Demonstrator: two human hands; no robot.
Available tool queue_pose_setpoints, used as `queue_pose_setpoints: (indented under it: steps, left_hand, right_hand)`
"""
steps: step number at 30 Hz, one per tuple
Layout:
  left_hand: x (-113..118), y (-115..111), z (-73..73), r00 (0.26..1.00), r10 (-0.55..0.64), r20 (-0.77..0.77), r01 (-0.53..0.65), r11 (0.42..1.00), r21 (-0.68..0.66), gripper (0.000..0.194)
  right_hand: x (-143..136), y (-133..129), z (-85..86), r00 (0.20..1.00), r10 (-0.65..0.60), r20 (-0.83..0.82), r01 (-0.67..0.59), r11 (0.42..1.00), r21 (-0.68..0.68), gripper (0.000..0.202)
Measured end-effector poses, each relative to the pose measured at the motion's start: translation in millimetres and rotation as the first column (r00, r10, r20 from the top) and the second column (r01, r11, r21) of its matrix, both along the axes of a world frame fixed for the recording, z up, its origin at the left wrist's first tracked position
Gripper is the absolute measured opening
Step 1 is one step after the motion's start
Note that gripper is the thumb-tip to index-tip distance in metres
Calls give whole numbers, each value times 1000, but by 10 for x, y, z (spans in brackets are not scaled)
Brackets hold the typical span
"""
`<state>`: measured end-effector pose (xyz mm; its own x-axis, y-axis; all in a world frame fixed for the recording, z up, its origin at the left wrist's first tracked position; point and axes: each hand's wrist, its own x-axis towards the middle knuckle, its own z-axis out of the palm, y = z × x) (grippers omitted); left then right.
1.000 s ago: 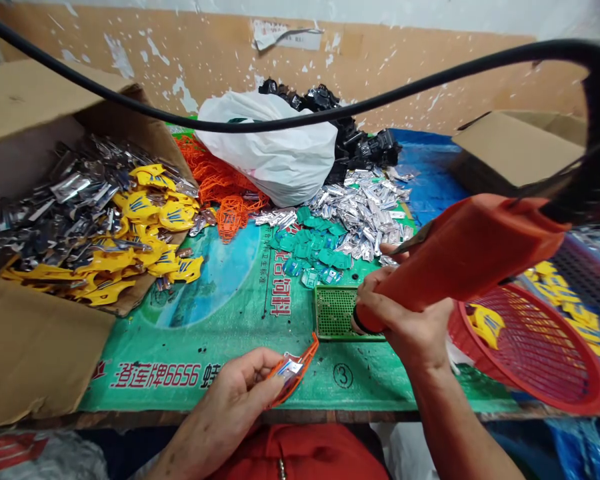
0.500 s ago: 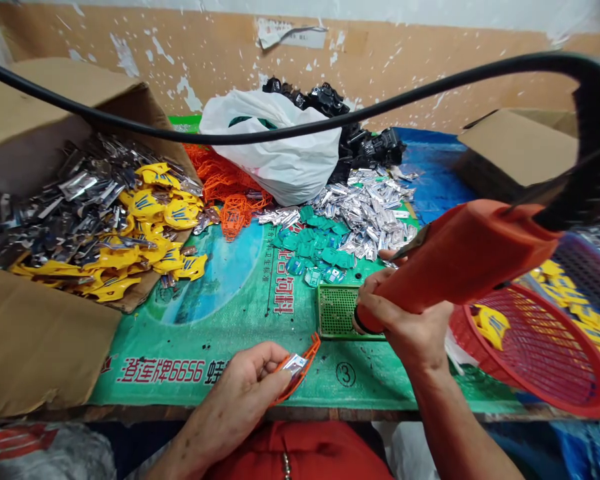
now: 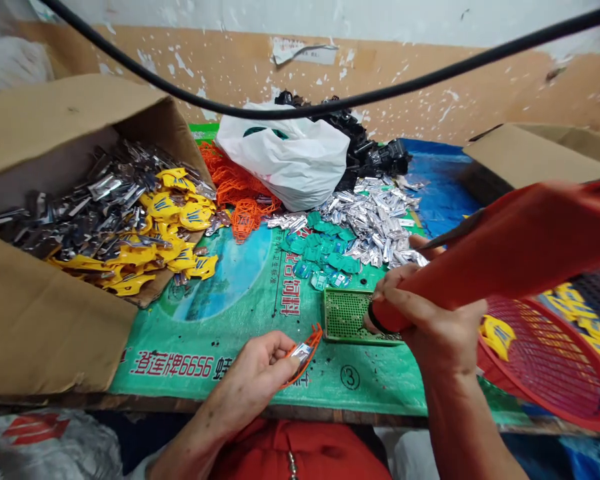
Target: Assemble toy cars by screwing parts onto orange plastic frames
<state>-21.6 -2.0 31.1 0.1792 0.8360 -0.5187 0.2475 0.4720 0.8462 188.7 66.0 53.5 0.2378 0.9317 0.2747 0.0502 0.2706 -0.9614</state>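
Observation:
Near the front edge of the table, my left hand (image 3: 257, 373) pinches an orange plastic frame (image 3: 314, 343) together with a small silvery piece (image 3: 301, 352). My right hand (image 3: 435, 327) is wrapped round a red power tool (image 3: 505, 247), which slants up to the right; its black-ringed end is low, over the right part of a green perforated tray (image 3: 347, 317). Fingertips of my right hand reach into that tray beside the tool's end. Small bits lie in the tray, too tiny to make out. Teal pieces (image 3: 325, 247) are heaped just behind it.
A cardboard box (image 3: 55, 320) spills silvery and yellow parts (image 3: 163, 207) at left. Orange frames (image 3: 245, 217), a white bag (image 3: 290, 160), black parts (image 3: 387, 157) and silvery pieces (image 3: 380, 217) lie behind. A red basket (image 3: 545, 360) stands right. A black cable (image 3: 300, 112) crosses above.
The view has shifted, so the table's things appear slightly right and lower. The red tool's rear has swung right, and the cable now hangs differently. Both hands keep their holds.

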Motion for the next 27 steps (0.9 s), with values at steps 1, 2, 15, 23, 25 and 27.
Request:
queue_pose_setpoints:
  steps: [1,2,15,23,25,27]
  left_hand:
    - [5,2,-7,1000,6,-3,-6,1000,0,29]
    - [11,3,-12,1000,16,-8,-16,1000,0,28]
    - [42,-7,-61,985,121,125,-126,992,31,27]
    - [46,2,-42,980,131,151,-134,991,16,19]
    - [43,7,-36,980,129,152,-132,991,10,20]
    - [38,11,-35,980,127,151,-130,992,6,21]
  right_hand:
    - [-17,-3,68,1000,18,-20,-18,1000,13,20]
    - [-45,-12,140,997,49,-54,-47,998,29,28]
    - [-558,-242,411,878,351,-324,-356,933,48,53]
    - [-615,-253,347,864,361,-351,-380,925,15,61]
    - [-621,-253,338,860,369,-353,-391,920,8,62]
    - [-628,-256,330,855,381,-353,-406,914,2,62]
